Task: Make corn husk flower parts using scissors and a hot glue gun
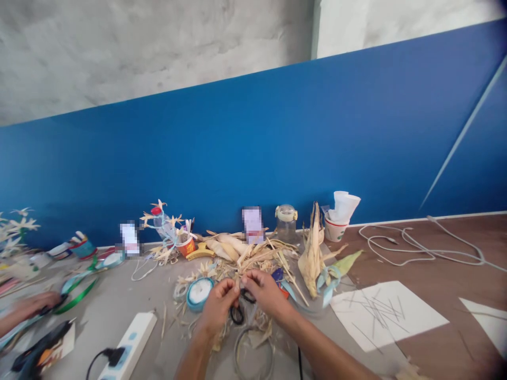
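Note:
My left hand [222, 302] and my right hand [259, 289] are close together over the table, fingertips pinched and nearly meeting. Whatever is between the fingers is too small and blurred to name. Just below them lie black-handled scissors [236, 315], partly hidden by my hands. A blue-rimmed ribbon spool [199, 294] is beside my left hand. Behind both hands spreads a heap of dry corn husks [253, 258], with a tall bundle of dried husk [312, 258] to the right. A round hoop-like ring [254, 352] lies nearer to me.
A white power strip [130, 343] with a black plug is at front left, near a dark glue gun [43, 343]. Another person's hand [39, 304] works at far left. Right are paper with thin sticks [380, 311], white cable [431, 253], cup [336, 230] and jar [285, 224].

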A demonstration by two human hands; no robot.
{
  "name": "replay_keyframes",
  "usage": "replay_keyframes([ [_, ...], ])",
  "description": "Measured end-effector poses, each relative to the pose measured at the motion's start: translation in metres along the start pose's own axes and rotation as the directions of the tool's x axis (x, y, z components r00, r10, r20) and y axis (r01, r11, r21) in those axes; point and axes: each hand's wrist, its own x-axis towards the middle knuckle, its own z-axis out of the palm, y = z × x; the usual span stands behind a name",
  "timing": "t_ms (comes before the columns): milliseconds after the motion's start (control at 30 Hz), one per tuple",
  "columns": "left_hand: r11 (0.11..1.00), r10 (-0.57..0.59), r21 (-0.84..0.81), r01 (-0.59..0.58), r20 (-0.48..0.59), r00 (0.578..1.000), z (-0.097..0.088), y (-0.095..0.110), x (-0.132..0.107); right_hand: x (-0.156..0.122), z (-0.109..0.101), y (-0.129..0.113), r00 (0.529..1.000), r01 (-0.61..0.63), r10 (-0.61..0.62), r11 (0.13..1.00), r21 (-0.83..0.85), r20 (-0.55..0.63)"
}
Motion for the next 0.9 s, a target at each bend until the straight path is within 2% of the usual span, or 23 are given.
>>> replay_keyframes([
  [100, 0.996, -0.002, -0.087, -0.008, -0.118, 0.993, -0.003, -0.003, 0.002, -0.003, -0.001, -0.001, 0.997, 0.067, -0.059, 0.968, -0.241, 0.040],
  [167, 0.991, 0.003, -0.129, -0.028, -0.192, 0.981, -0.005, -0.005, 0.004, -0.008, 0.001, -0.001, 0.990, 0.126, -0.082, 0.888, -0.442, 0.118],
  [233, 0.989, 0.026, -0.135, -0.059, -0.237, 0.971, -0.007, -0.007, 0.007, -0.014, 0.006, 0.000, 0.973, 0.203, -0.092, 0.770, -0.604, 0.210],
  [367, 0.996, 0.086, 0.011, -0.086, -0.248, 0.965, -0.011, -0.012, 0.009, -0.024, 0.013, 0.003, 0.934, 0.331, -0.077, 0.545, -0.770, 0.348],
  [467, 0.972, 0.130, 0.219, -0.084, -0.204, 0.970, -0.012, -0.016, 0.010, -0.024, 0.014, 0.006, 0.945, 0.319, -0.080, 0.453, -0.833, 0.318],
  [567, 0.888, 0.147, 0.456, -0.055, -0.168, 0.975, -0.011, -0.021, 0.009, -0.022, 0.012, 0.008, 0.955, 0.294, -0.101, 0.418, -0.859, 0.278],
  [667, 0.781, 0.093, 0.624, -0.001, -0.114, 0.989, -0.010, -0.025, 0.009, -0.022, 0.012, 0.009, 0.956, 0.290, -0.072, 0.391, -0.873, 0.286],
  [767, 0.704, 0.034, 0.710, 0.017, -0.058, 0.998, -0.009, -0.027, 0.008, -0.023, 0.014, 0.010, 0.957, 0.281, -0.046, 0.379, -0.882, 0.285],
  [900, 0.629, 0.010, 0.778, -0.006, 0.000, 1.000, -0.007, -0.023, 0.005, -0.025, 0.015, 0.012, 0.944, 0.310, -0.033, 0.422, -0.852, 0.327],
])
